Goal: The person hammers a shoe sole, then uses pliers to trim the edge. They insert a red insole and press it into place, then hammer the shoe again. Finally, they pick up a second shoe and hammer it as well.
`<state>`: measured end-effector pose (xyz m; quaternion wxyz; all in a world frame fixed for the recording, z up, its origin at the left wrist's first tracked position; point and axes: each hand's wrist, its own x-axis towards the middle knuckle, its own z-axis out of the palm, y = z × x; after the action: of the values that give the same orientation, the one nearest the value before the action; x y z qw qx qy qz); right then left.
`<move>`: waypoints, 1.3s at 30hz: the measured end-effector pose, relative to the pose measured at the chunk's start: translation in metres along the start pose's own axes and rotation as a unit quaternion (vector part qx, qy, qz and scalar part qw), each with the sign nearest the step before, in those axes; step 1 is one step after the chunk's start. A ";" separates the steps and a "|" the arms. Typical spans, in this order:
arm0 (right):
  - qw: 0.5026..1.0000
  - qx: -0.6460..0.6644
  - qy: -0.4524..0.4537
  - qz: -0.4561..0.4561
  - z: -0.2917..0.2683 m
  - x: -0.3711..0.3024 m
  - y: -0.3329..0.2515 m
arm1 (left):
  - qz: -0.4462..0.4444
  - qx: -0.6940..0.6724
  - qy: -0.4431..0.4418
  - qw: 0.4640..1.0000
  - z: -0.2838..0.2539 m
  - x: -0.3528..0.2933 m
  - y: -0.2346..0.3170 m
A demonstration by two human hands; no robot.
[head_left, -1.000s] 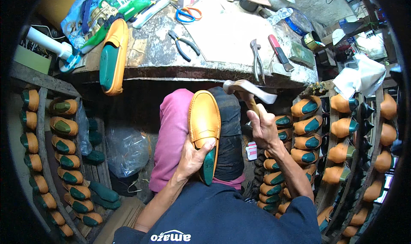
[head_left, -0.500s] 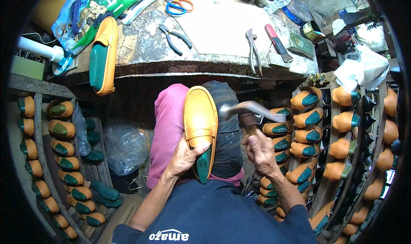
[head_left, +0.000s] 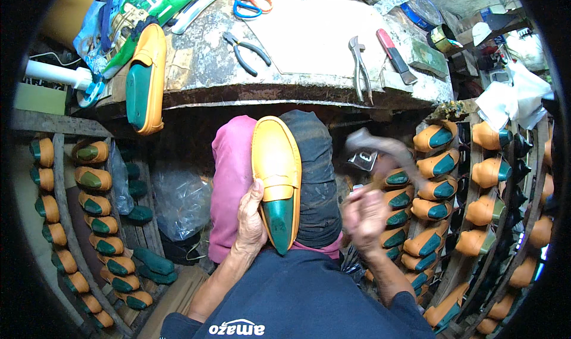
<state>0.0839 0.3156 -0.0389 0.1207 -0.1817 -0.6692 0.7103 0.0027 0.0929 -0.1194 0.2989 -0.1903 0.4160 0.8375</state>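
A tan loafer with a green shoe last inside it lies between my knees, toe pointing away from me. My left hand grips its left side, with the thumb up along the edge near the strap. Off to the right, my right hand is closed round the handle of a hammer, raised beside my right knee and clear of the shoe. The hammer and that hand are smeared by motion.
Ahead stands a worn workbench with pliers, pincers, a red-handled knife and scissors. Another tan loafer overhangs its front edge. Racks of lasted shoes flank me on both sides; a clear plastic bag lies left.
The hammer has swung right, away from the shoe. My left thumb has shifted from the top of the shoe to its left side. The view has moved slightly.
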 end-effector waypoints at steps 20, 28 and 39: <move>0.948 -0.309 -0.075 0.018 0.003 -0.002 0.028 | -0.066 -0.028 -0.050 0.996 -0.023 0.025 0.007; 0.964 -0.252 -0.062 0.051 -0.011 0.039 0.041 | -0.076 -0.015 -0.116 0.990 -0.021 0.017 0.005; 0.854 -0.438 0.201 0.196 -0.128 0.052 0.240 | 0.026 0.143 -0.097 0.985 0.022 -0.005 0.082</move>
<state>0.1080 0.4356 -0.2875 0.0187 -0.4824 -0.8227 0.3000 -0.0491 0.0706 -0.0561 0.3399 -0.0523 0.5053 0.7915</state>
